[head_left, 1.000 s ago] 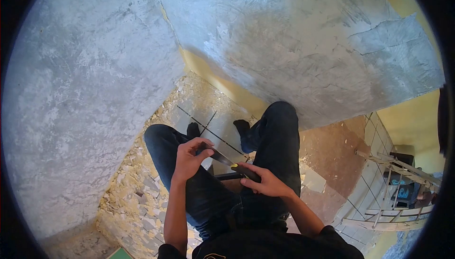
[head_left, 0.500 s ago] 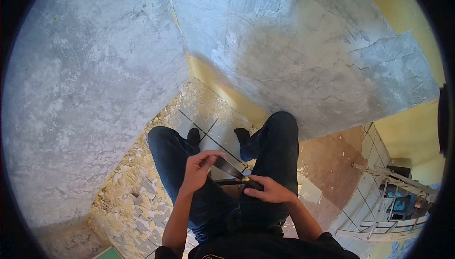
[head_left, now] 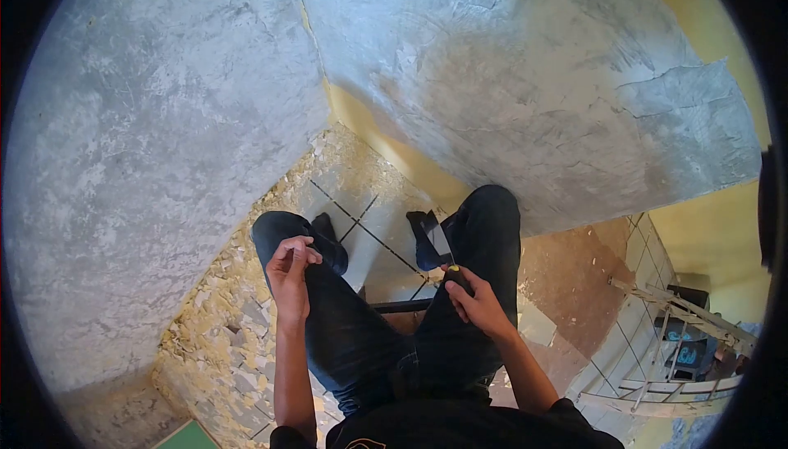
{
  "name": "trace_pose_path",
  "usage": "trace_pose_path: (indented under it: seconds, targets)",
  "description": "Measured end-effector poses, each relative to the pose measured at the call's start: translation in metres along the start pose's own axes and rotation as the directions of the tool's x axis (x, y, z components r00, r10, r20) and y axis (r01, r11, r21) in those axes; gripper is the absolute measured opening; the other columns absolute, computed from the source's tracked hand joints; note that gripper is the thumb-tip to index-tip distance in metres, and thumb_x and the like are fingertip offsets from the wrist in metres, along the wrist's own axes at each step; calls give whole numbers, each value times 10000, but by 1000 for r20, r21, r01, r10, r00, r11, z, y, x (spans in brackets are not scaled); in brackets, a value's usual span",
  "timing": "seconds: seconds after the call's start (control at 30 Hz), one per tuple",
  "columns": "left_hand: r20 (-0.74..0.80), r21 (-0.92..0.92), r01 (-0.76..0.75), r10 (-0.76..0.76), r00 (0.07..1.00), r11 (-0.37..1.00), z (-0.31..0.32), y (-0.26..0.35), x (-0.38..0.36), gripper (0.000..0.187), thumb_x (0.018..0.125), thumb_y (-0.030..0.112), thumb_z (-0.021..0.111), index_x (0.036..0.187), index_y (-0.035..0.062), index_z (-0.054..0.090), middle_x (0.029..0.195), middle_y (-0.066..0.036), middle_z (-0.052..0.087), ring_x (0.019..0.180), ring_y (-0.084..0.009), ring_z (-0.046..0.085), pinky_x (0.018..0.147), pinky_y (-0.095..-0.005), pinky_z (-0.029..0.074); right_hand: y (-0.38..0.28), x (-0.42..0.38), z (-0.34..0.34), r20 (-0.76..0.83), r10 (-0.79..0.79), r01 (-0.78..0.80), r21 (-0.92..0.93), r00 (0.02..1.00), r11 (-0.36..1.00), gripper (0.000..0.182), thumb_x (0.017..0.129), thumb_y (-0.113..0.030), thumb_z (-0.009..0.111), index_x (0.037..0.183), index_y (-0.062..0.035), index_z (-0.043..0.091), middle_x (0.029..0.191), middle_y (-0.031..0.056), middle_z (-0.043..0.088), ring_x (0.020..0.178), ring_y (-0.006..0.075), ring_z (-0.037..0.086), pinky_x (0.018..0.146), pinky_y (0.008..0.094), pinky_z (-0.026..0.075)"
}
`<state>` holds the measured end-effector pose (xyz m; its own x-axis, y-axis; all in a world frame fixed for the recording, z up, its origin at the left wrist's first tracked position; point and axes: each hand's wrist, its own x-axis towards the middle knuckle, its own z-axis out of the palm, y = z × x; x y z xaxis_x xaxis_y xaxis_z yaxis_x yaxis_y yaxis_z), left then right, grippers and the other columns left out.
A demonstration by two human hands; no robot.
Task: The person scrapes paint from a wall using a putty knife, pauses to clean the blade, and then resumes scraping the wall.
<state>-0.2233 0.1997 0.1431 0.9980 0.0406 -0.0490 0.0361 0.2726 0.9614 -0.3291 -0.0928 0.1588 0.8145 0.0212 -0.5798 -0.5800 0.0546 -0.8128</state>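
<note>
My right hand [head_left: 478, 301] is wrapped round the dark handle of a putty knife [head_left: 437, 238], which has a yellow patch near the blade. The flat blade points up and away in front of my right knee, catching light on its face. Over my left thigh, my left hand [head_left: 292, 277] is raised with loosely bent fingers slightly apart. Nothing shows in it, and it is well away from the blade. The bare grey wall [head_left: 501, 96] in front has scraped, patchy plaster.
Yellow and grey paint flakes [head_left: 238, 342] cover the floor along the left wall [head_left: 156, 170]. Between my feet are grey tiles [head_left: 373, 256]. A whitish ladder [head_left: 681, 318] lies at the right, near dark items. Yellow paint [head_left: 369, 133] remains low in the corner.
My left hand has let go of the blade and moved left and up. My right hand has turned the putty knife so its blade points away from me.
</note>
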Motion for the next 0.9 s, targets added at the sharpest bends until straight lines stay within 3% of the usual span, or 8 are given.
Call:
trace_pose_path:
  seconds: [0.2,0.43,0.67,0.73,0.87,0.9]
  targets:
    - [24,-17,73,-73,997,997,10,-6,-5,173,954,166,587,998,5,628,754,-39,605,716,-113,576,696,-262,462,16,-1,-4,-62,-10,10,10,998,1000,405,954,-256,574,1320,-95,510,658,-38,480,524,44,436,460,209,368]
    - [29,10,93,-93,995,996,16,-8,-5,160,949,149,590,1032,15,617,782,-34,620,743,-113,599,700,-253,481,36,3,5,7,-16,16,-73,1000,997,559,935,-345,575,1377,-29,445,647,17,533,529,99,492,498,271,418]
    - [74,55,116,-120,990,992,27,-9,6,144,936,120,603,1027,12,634,803,-38,627,756,-112,596,709,-253,476,34,6,6,14,-17,18,-86,1000,996,565,935,-348,577,1382,-30,439,642,15,531,527,91,485,496,263,414]
    - [167,112,109,-127,978,988,34,-11,12,180,928,153,622,1040,11,622,829,-37,624,765,-132,593,723,-270,471,28,7,3,1,-54,54,-99,999,994,543,940,-342,577,1369,-34,454,672,6,541,541,80,485,493,252,409]
    - [206,125,153,-176,962,980,51,-24,23,189,877,78,661,1049,7,629,839,-37,628,772,-137,592,739,-278,470,16,8,0,-26,-44,41,-100,999,994,503,942,-323,581,1349,-47,477,712,-5,547,558,68,484,493,235,404]
    - [239,134,196,-223,945,971,51,-28,24,214,861,24,673,1072,8,639,922,-5,613,849,-82,572,774,-230,461,14,7,0,-47,-21,17,-67,999,998,485,942,-312,583,1342,-56,486,724,-8,547,564,64,481,496,230,403]
